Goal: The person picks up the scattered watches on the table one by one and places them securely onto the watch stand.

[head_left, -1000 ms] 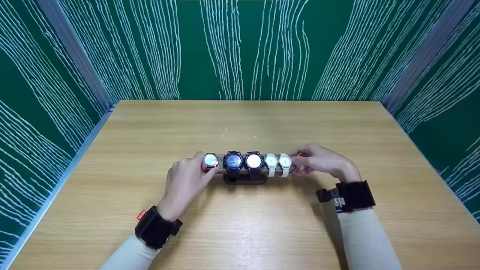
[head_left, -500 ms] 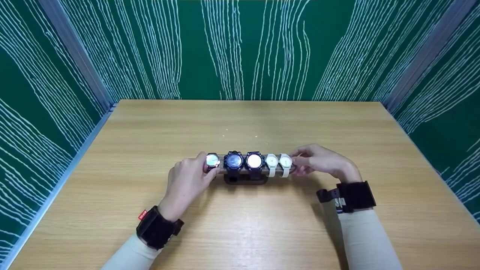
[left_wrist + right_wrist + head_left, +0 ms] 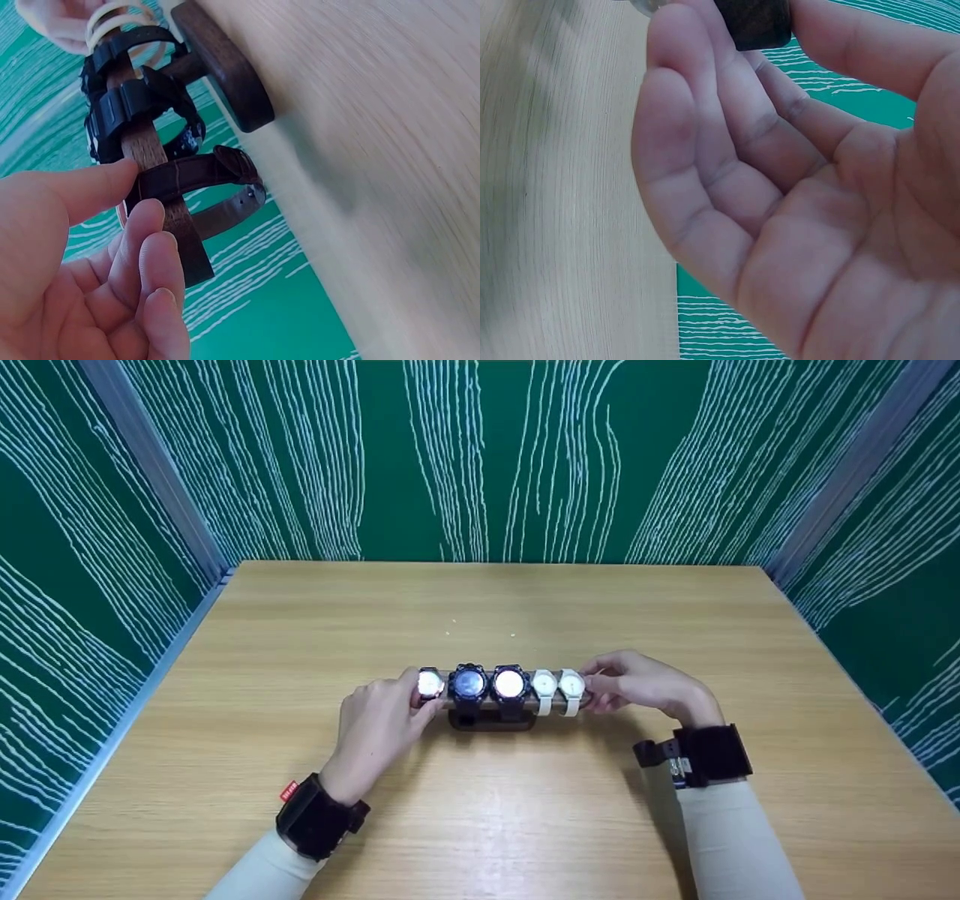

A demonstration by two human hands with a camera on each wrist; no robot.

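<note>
A dark wooden T-shaped watch stand [image 3: 491, 723] stands on the table, its bar lined with wristwatches. My left hand [image 3: 379, 724] pinches a watch [image 3: 430, 684] at the bar's left end; in the left wrist view, thumb and fingers meet at its dark brown leather strap [image 3: 180, 177], which loops around the bar. My right hand [image 3: 649, 688] holds the bar's right end, and the right wrist view shows the dark wooden end [image 3: 756, 22] between thumb and fingers. Between the hands sit two chunky black watches [image 3: 470, 683] and two white watches [image 3: 544, 684].
The wooden table [image 3: 495, 817] extends around the stand. Behind it and at the sides are green panels [image 3: 667, 405] with white wavy lines. A few tiny pale specks [image 3: 448, 633] lie beyond the stand. Both wrists wear black straps [image 3: 712, 754].
My left hand and the brown-strapped watch have shifted slightly right along the bar, closer to the first black watch. The watch's face glare went from bluish to white. My right hand stays put.
</note>
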